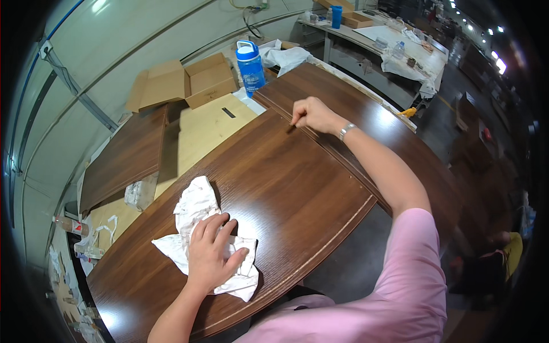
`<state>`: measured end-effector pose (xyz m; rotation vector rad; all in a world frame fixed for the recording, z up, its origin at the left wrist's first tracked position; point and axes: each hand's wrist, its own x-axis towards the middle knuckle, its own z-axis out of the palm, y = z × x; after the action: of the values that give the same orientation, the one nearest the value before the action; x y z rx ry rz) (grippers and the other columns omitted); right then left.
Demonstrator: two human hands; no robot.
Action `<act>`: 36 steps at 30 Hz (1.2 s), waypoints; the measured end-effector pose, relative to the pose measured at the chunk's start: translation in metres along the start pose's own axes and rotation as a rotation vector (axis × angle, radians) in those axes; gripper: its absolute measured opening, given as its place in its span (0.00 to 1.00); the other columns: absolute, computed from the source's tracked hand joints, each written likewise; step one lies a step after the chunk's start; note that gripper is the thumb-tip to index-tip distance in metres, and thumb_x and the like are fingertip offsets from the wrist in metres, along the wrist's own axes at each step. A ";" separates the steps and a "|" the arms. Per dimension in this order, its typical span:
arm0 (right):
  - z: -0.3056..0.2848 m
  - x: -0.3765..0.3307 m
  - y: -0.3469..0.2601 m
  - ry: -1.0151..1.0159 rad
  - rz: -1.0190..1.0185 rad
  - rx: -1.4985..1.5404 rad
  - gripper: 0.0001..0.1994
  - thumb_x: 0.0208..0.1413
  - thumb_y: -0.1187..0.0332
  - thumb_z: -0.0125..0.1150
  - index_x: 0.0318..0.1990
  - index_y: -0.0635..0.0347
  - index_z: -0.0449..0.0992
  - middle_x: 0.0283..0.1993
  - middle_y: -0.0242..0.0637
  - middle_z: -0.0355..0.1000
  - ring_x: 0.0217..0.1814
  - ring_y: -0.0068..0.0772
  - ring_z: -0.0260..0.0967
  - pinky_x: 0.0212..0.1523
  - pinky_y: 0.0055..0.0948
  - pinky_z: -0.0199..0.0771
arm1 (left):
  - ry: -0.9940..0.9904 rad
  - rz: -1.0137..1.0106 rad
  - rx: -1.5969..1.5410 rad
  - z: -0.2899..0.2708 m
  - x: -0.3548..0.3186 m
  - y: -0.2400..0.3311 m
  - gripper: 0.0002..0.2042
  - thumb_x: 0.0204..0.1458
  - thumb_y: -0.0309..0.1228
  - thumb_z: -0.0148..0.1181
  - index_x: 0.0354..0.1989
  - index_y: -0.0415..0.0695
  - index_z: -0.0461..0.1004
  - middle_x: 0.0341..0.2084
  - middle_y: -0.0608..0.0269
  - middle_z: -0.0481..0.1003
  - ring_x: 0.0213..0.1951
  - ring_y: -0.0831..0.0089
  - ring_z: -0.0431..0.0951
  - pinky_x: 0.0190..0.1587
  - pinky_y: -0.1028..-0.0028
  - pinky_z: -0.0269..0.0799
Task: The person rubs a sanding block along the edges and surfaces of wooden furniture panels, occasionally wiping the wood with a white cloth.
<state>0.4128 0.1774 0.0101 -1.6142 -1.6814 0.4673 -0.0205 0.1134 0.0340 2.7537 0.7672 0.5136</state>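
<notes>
The left hand (210,251) lies flat, fingers spread, on the white cloth (200,228): soft, light, crumples easily; bunch it from above. The right hand (311,114) pinches closed at the groove of the wood panel (286,183).

Furniture workshop or factory floor — large dark wood panels (274,188) on a plywood bench (206,128), open cardboard box (189,83) by the wall, cluttered worktable (394,48) behind, rags, concrete floor, rows of ceiling lights (486,28) running deep into a hall.
</notes>
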 end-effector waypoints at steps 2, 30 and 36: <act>-0.010 -0.036 -0.016 -0.128 -0.088 0.008 0.04 0.43 0.81 0.67 0.29 0.67 0.81 0.31 0.38 0.75 0.36 0.32 0.74 0.41 0.28 0.72 | 0.005 -0.007 0.007 -0.001 0.000 0.000 0.27 0.45 0.42 0.68 0.53 0.41 0.75 0.56 0.52 0.71 0.58 0.51 0.68 0.61 0.53 0.62; 0.006 -0.181 -0.129 0.492 0.214 0.643 0.04 0.53 0.80 0.65 0.35 0.63 0.78 0.32 0.29 0.76 0.30 0.16 0.73 0.29 0.17 0.73 | 0.046 0.179 0.333 -0.004 0.010 0.031 0.32 0.40 0.35 0.71 0.58 0.42 0.71 0.58 0.51 0.69 0.59 0.49 0.67 0.65 0.52 0.56; 0.073 -0.187 -0.169 0.498 0.222 1.143 0.05 0.56 0.82 0.61 0.38 0.65 0.74 0.34 0.33 0.74 0.34 0.21 0.74 0.33 0.21 0.78 | 0.189 0.325 -0.092 0.010 0.074 0.100 0.27 0.42 0.27 0.72 0.54 0.42 0.72 0.44 0.55 0.76 0.43 0.56 0.77 0.44 0.62 0.73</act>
<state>0.2297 -0.0097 0.0333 -0.9088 -0.6060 0.8442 0.0880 0.0679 0.0759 2.7816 0.3188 0.8593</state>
